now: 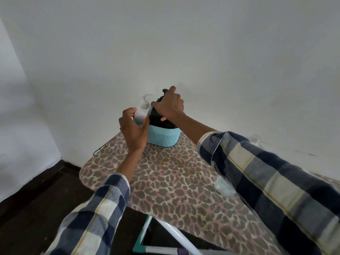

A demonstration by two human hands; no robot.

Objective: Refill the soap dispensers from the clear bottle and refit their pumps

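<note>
The white soap dispenser (141,112) stands at the left end of a turquoise basket (162,138), its pump fitted and its spout pointing right toward a black dispenser (159,115) packed beside it in the same basket. The basket sits at the far, narrow end of a leopard-print ironing board (171,183), close to the white wall.

The step in hand looks like taking a dispenser out of the basket, or setting one back into it; one frame cannot settle which. If it is coming out, the next move calls for a straight upward lift so the bottle clears the basket rim and its black neighbour, then unscrewing the pump.

The left hand (133,128) grasps the white dispenser, fingers curled round its far side and thumb laid along its near face. The right hand (168,105) is curled over the black dispenser's upper part, gripping it around the shoulder with the thumb low on the body; the black pump head pokes up just behind the knuckles.

A clear bottle (223,185) lies nearer, partly hidden under the right plaid sleeve (257,173).
</note>
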